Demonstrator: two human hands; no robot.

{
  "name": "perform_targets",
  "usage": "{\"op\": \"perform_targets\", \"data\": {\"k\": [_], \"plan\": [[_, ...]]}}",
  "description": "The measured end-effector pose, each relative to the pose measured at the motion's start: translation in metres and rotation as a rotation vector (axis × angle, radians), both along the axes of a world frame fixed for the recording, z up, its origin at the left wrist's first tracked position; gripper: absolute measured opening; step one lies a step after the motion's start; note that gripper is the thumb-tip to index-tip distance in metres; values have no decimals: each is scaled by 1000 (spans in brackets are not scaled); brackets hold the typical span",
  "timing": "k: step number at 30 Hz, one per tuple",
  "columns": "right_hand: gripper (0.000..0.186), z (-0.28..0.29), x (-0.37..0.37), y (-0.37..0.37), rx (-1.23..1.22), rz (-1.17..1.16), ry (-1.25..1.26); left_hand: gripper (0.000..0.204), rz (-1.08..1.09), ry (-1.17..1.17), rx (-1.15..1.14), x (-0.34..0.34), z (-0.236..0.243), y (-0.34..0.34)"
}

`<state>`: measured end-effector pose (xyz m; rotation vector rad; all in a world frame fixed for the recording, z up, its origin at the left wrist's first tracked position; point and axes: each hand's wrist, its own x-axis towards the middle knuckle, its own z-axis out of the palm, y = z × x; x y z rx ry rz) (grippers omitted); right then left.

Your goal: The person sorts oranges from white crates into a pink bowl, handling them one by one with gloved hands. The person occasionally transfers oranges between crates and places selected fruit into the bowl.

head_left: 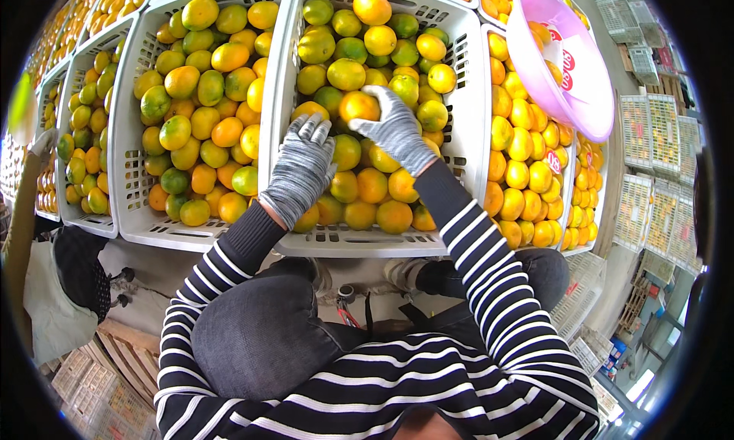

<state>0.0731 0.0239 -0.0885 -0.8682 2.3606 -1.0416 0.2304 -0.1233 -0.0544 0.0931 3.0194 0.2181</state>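
Reaching into the middle white crate (466,96), both hands wear grey knitted gloves. The right hand (394,126) is curled around one orange mandarin (359,106), with the fingers bent over its top and right side, so this fruit is held in the hand near the centre of the crate, on top of the pile. The left hand (302,168) lies just beside it, lower and to the left, with the fingers spread and only a little bent; it rests flat on the fruit at the crate's left wall and holds nothing that I can see. The held mandarin is just above and to the right of the left fingertips, near them but apart.

Around the hands the crate is full of mandarins, some orange and some half green. A second white crate (126,172) with the same mixed fruit stands touching it on the left, and a third crate (569,245) on the right holds more yellow-orange fruit. A pink plastic bowl (589,96) leans tilted over this right crate. The striped sleeves come from the lower edge.
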Motion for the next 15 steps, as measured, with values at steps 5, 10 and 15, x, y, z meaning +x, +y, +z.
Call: {"op": "perform_targets", "data": {"k": [5,10,15], "plan": [[58,-5,31,-6,-12,-48,-8,40,19,-7,9,2,-3,2],[50,-14,20,5,3,-37,5,32,21,111,-69,3,-12,-4],[52,-13,19,-8,-17,-6,-113,42,154,-94,50,-21,20,7]]}}
